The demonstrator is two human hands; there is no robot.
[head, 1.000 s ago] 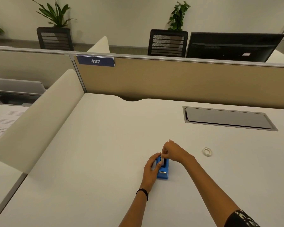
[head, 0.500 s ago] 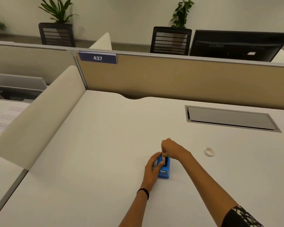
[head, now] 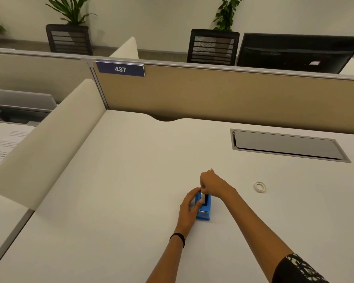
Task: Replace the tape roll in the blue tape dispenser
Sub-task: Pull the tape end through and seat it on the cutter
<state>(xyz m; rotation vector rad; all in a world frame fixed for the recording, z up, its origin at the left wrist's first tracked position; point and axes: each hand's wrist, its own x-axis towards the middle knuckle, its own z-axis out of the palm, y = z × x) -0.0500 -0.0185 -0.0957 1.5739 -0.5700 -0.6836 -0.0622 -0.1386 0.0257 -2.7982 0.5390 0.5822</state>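
Wide white desk [head: 121, 190], tan partition [head: 213, 94] along its far edge, grey cable hatch [head: 286, 147] set into the top at the right. Work goes on near the middle of the desk, close to the person.

Left hand [head: 189, 206]: fingers curled round the left side of the blue dispenser [head: 203, 216], gripping it and bracing it flat on the desk. Right hand [head: 213, 184]: clenched from above, pinching a white roll [head: 203, 196] that stands edge-up in the dispenser's slot. Whether the roll is on its way in or out, I cannot tell.

A thin white ring [head: 260, 187] lies flat on the desk well to the right, apart from both hands (spent core or fresh roll, too small to say).

Judgement on the step: the roll wants to travel straight along the slot, not at a tilt, or its core is likely to bind on the side walls. The left hand's job is to pin the base so the dispenser neither lifts nor slides under the pull. A light pinch on the roll's edges seems best, clear of the sticky face. The cutter at the near end is worth avoiding with the left thumb.
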